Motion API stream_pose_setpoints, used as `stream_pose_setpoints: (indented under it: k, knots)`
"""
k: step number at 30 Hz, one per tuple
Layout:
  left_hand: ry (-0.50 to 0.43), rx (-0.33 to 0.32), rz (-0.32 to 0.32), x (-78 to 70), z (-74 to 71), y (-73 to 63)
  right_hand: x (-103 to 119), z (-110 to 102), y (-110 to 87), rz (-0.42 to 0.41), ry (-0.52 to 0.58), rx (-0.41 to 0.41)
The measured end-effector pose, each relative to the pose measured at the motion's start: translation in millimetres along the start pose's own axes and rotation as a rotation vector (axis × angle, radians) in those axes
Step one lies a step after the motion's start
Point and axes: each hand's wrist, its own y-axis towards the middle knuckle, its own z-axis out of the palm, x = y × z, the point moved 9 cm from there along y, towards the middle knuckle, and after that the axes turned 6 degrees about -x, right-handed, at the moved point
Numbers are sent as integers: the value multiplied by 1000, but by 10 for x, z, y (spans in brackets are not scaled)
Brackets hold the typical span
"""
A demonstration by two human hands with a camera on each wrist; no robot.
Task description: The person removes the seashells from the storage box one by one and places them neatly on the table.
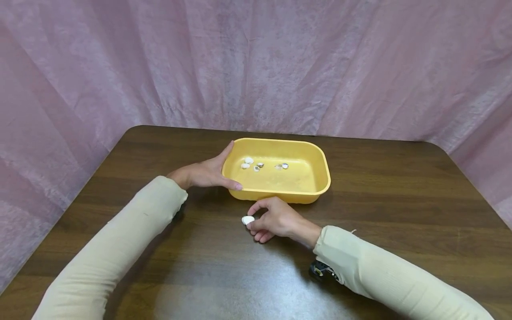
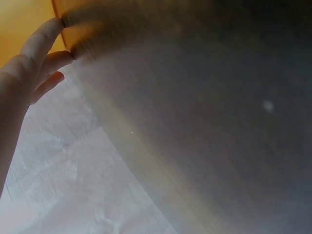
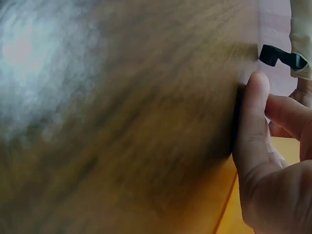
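Note:
In the head view my right hand (image 1: 276, 220) pinches a white seashell (image 1: 247, 220) between thumb and fingertips, low over the table in front of a yellow tub (image 1: 320, 178). The shell does not show in the right wrist view, where the hand (image 3: 273, 161) hides it. My left hand (image 1: 208, 172) is spread against the tub's left end, its thumb over the near rim and a finger up at the far corner. Inside the tub lie several small shells, with a white shell (image 1: 249, 160) among those at the left and a greyish shell (image 1: 285, 166) near the middle.
The tub stands on a dark brown wooden table (image 1: 384, 213) with rounded far corners. Behind the table hangs a pink curtain (image 1: 256, 66). A small black device (image 1: 322, 270) sits under the right sleeve's cuff.

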Motion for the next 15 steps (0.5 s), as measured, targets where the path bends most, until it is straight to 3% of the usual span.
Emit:
stream_pose_setpoints:
  k: [15]
  knots:
    - [5, 5, 8, 10, 7, 17, -39, 14, 12, 8, -10, 12]
